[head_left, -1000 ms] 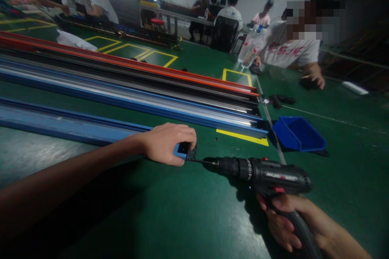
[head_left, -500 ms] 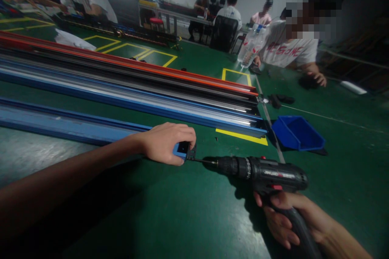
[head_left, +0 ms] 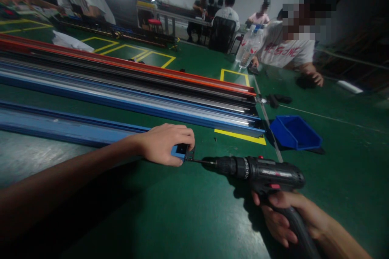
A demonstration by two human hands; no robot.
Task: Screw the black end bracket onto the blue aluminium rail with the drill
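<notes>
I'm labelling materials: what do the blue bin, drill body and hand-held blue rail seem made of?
Blue bin: probably moulded plastic, satin; thin, evenly coloured walls.
Drill body: likely matte dark plastic; dull highlights.
Blue rail: perhaps coated metal, low sheen; long straight edges, though plastic remains possible.

On the tabletop point(head_left: 170, 218), a single rail point(head_left: 75, 125) runs in from the left, and the left hand point(head_left: 165, 143) lies over its right end, where an end piece point(head_left: 190, 154) sits. To the right, the power drill point(head_left: 273, 172) is in the right hand point(head_left: 282, 214), its bit point(head_left: 200, 162) reaching leftward to that end piece. Behind the single rail lies a row of rails point(head_left: 152, 97); a bin point(head_left: 281, 131) stands just beyond their right ends. Farther back are bottles point(head_left: 251, 48), left of a seated co-worker point(head_left: 285, 52).
</notes>
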